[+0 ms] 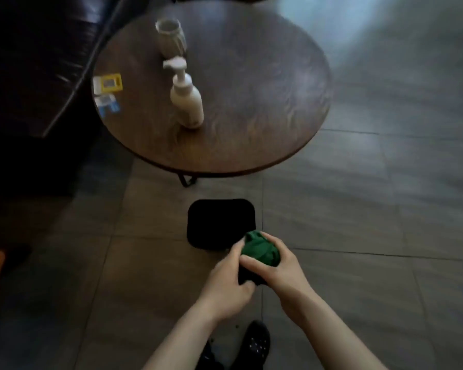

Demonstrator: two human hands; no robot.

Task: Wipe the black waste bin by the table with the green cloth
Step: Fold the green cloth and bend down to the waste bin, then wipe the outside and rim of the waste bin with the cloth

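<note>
Both the left hand (231, 285) and the right hand (284, 268) grip the bunched green cloth (261, 249). The cloth overlaps the near right corner of the black waste bin (217, 222); contact cannot be confirmed.

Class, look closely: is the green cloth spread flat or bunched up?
Bunched up: the green cloth sits as a wad gripped between the left hand and right hand.

We seem to be in a home sitting room: a round dark wooden side table (251, 102) on a grey tiled floor (385, 209), a dark leather sofa (24, 76) at far left, a white pump bottle (186, 98) and a clear glass jar (170, 36) on the table.
</note>
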